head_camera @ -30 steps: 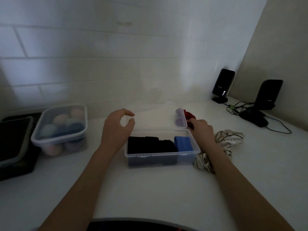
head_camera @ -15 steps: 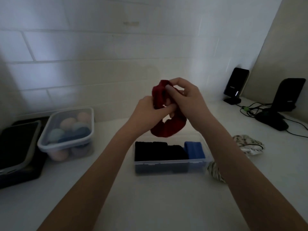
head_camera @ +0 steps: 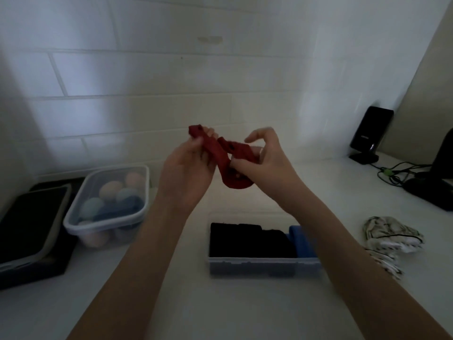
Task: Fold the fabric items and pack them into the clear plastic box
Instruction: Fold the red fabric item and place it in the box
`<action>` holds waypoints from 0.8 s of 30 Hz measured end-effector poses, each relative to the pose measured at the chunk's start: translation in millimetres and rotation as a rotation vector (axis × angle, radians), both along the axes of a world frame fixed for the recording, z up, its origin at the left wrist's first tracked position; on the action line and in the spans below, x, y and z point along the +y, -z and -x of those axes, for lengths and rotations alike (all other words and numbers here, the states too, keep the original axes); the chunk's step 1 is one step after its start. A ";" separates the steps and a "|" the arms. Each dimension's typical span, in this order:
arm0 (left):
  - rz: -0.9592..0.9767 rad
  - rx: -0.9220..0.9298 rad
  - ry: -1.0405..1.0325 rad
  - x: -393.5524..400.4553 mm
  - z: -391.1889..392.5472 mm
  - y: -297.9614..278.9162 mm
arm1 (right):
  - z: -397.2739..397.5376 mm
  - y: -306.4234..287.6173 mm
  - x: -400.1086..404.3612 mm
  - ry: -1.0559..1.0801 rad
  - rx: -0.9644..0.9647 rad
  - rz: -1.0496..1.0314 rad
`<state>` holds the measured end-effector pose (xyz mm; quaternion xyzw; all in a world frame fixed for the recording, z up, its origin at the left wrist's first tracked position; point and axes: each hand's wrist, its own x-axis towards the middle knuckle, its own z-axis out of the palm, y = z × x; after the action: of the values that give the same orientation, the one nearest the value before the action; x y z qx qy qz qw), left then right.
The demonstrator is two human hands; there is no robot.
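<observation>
White counter [head_camera: 245, 310] carries the clear plastic box [head_camera: 263, 266], already packed with black and blue folded items. Left hand [head_camera: 188, 165] and right hand [head_camera: 264, 160] each grip the red fabric [head_camera: 225, 158] above it, mid-fold. Patterned fabric [head_camera: 389, 236] remains unfolded.

looks like a home corner, a white counter [head_camera: 220, 310] against a painted brick wall [head_camera: 152, 77]. far right, small black speakers [head_camera: 370, 133] with tangled cables [head_camera: 394, 171]; left, a lidded tub [head_camera: 110, 204] of pastel balls, and loose laundry [head_camera: 389, 235] lying near right.
</observation>
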<state>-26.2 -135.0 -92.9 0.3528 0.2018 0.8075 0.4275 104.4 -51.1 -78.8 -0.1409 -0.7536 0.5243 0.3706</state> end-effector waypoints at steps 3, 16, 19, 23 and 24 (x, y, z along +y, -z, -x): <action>0.197 0.609 -0.345 3.6 -15.0 1.7 | -8.7 -12.5 -5.0 -0.014 -0.063 -0.398; 0.277 0.675 -0.447 -7.2 -26.8 -1.5 | -16.1 -14.6 4.1 -0.070 -0.032 -0.153; 0.273 0.555 -0.329 -7.8 -27.0 -3.0 | -18.4 -16.8 -1.5 -0.214 0.011 -0.114; 0.350 0.559 -0.323 -13.0 -30.8 1.2 | -24.5 -11.9 -8.5 -0.101 -0.024 -0.189; 0.374 0.592 -0.342 -16.4 -30.5 3.7 | -27.3 -8.4 -10.2 -0.085 -0.059 -0.186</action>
<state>4.2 -151.5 -96.6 0.4476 0.5160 0.6798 0.2669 131.8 -61.3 -70.4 -0.0893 -0.8148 0.4630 0.3373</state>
